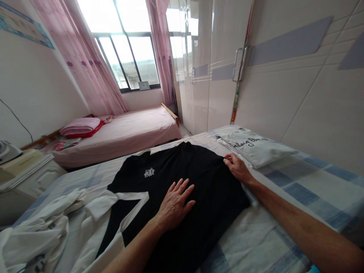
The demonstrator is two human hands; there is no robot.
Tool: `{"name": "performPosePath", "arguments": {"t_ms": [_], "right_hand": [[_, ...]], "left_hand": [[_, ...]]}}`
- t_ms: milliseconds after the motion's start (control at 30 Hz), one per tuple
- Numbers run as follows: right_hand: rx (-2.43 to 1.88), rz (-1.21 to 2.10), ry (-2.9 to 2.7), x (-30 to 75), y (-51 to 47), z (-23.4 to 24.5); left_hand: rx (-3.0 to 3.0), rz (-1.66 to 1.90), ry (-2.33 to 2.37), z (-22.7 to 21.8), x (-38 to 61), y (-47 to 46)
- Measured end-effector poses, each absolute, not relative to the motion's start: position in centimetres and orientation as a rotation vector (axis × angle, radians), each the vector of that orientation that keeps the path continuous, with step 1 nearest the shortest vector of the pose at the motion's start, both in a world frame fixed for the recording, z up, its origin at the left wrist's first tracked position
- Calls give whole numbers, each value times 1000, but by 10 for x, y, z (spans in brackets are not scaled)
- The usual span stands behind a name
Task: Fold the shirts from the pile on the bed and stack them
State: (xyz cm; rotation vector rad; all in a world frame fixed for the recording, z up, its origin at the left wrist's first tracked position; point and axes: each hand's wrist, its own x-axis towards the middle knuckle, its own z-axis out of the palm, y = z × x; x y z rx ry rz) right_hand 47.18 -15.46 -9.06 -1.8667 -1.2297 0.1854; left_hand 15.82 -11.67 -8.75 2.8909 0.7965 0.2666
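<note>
A black shirt (204, 182) with a small white emblem and white trim lies spread over the bed in front of me. My left hand (176, 204) rests flat on the middle of it, palm down with fingers spread. At the shirt's far right edge, my right hand (237, 167) is closed, pinching the black cloth between thumb and fingers. To the left, crumpled white clothing (42, 231) lies against the shirt and partly over it. A folded white garment (253, 148) with black lettering sits just beyond my right hand.
The bed has a blue-and-white checked sheet (301, 193). Behind it stands a second bed with a pink sheet (136, 127) and folded pink bedding (81, 126). A glossy wardrobe (224, 87) runs along the right. A pale cabinet (31, 178) stands at the left.
</note>
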Motion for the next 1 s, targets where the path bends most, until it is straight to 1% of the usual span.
{"name": "performPosePath", "arguments": {"t_ms": [67,133,300,467,600,667,767,900,1000], "right_hand": [[-1771,287,-1220,473,-155,-92],[-1742,293,-1237,473,-155,-93],[-1962,48,-1308,472,-159,-92],[-1999,-22,-1449,465,-161,-91],[-2028,-84,-1509,465,-162,-94],[-2085,-109,-1518,466,-163,-91],[-2144,-184,-1543,457,-166,-79],[-1924,-187,-1878,413,-174,-64],[-1765,-82,-2180,386,-173,-71]], "left_hand": [[2894,275,794,-88,158,-117],[2895,280,793,-89,158,-117],[2889,293,784,-90,159,-116],[2861,354,755,-80,158,-120],[2848,390,453,-66,158,-138],[2815,278,269,-61,158,-150],[2751,102,135,-59,158,-160],[2731,51,83,-57,159,-158],[2733,79,43,-57,160,-156]]}}
